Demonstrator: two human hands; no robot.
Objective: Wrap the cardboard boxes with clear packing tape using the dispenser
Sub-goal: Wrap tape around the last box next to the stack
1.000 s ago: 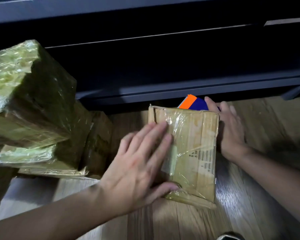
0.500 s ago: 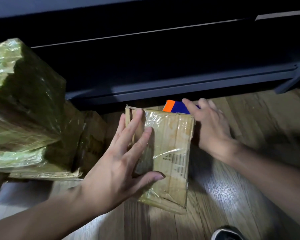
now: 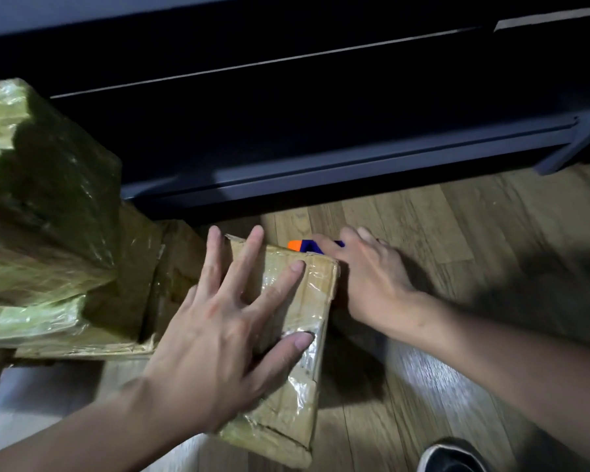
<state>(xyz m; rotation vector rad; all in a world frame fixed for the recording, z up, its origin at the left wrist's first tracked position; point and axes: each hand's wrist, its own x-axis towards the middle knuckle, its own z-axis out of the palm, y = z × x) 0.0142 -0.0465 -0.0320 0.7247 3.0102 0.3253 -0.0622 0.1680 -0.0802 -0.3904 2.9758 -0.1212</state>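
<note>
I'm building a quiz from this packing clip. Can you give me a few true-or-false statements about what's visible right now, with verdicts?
1. The left hand lies with spread fingers on the cardboard box. True.
2. The dispenser sits on top of that box. False: it shows beyond the box's far edge, at the right hand.
3. Tape-wrapped boxes are stacked left of it. True.
4. The box rests on a table. False: it lies on a wooden floor.

Brown box (image 3: pixel 315 287); orange-and-blue dispenser (image 3: pixel 304 245); wood-grain floor (image 3: pixel 423 233).
</note>
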